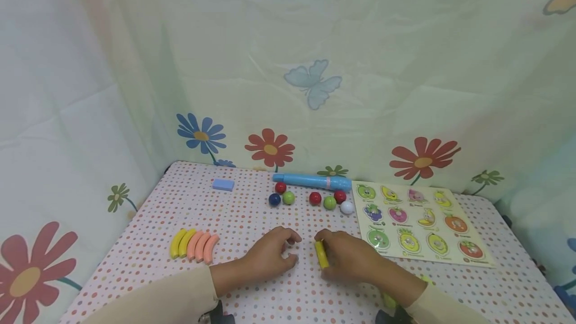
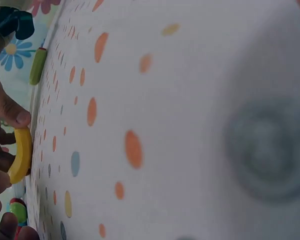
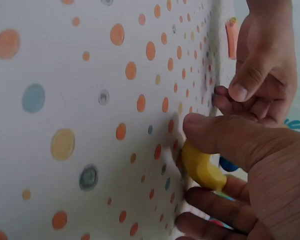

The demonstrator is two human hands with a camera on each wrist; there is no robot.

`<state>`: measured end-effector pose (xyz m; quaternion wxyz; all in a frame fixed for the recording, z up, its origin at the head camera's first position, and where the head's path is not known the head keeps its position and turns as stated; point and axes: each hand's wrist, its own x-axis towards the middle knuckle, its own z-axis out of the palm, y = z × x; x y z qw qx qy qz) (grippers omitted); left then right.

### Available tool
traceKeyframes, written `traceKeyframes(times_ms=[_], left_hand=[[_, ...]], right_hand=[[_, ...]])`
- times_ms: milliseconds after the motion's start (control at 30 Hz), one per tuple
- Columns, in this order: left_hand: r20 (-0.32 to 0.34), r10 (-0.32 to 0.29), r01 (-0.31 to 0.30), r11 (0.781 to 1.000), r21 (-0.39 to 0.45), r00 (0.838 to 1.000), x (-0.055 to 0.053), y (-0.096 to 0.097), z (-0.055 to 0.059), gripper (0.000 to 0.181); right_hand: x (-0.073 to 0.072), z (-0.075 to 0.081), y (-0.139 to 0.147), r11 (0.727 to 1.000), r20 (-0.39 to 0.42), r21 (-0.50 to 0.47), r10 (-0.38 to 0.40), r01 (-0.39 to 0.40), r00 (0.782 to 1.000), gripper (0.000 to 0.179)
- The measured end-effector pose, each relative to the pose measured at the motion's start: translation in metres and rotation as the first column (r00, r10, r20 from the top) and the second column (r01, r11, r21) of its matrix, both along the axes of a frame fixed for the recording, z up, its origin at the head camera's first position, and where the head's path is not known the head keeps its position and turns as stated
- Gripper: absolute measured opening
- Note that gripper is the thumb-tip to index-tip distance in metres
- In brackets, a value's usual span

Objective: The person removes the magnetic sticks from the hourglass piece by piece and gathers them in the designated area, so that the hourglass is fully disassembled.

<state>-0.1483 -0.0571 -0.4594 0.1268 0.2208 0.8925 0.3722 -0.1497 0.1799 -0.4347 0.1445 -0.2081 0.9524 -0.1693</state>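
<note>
My right hand (image 1: 350, 258) pinches a yellow toy banana (image 1: 321, 254) between thumb and fingers, just over the dotted tabletop. In the right wrist view the curved toy banana (image 3: 202, 167) lies between the thumb and the fingers. My left hand (image 1: 273, 252) is near the middle of the table with loosely bent fingers and nothing in them, a short gap from the toy banana. On the left, two yellow curved pieces (image 1: 182, 243) lie side by side with three orange-pink curved pieces (image 1: 201, 246). A yellow-green piece (image 1: 389, 300) is partly hidden under my right forearm.
A fruit picture board (image 1: 391, 256) lies on the right. Along the back lies a blue tube-shaped toy (image 1: 306, 180), with small red, green, dark blue and white balls (image 1: 330, 203) before it. A blue block (image 1: 223, 184) sits at back left. A printed curtain (image 1: 216, 74) hangs behind.
</note>
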Motion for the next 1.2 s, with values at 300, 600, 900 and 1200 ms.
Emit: traceKeyframes(times_ms=[300, 600, 900, 1200], left_hand=[[-0.067, -0.118, 0.113, 0.991, -0.075, 0.991, -0.003, 0.009, -0.003, 0.052], [-0.117, -0.163, 0.147, 0.980, -0.132, 0.980, -0.011, 0.039, -0.003, 0.065], [-0.206, -0.196, 0.158, 0.970, -0.187, 0.959, -0.015, 0.064, -0.008, 0.062], [-0.237, -0.158, 0.106, 0.970, -0.219, 0.959, -0.012, 0.076, -0.005, 0.063]], right_hand=[[0.003, 0.008, 0.018, 0.990, -0.007, 0.098, -0.099, 0.100, 0.995, 0.075], [0.003, 0.009, 0.029, 0.990, 0.021, 0.098, -0.108, 0.106, 0.994, 0.073], [0.003, 0.008, 0.033, 0.994, 0.028, 0.064, -0.091, 0.089, 0.995, 0.067], [0.002, 0.007, 0.037, 0.993, 0.055, 0.063, -0.099, 0.095, 0.994, 0.080]])
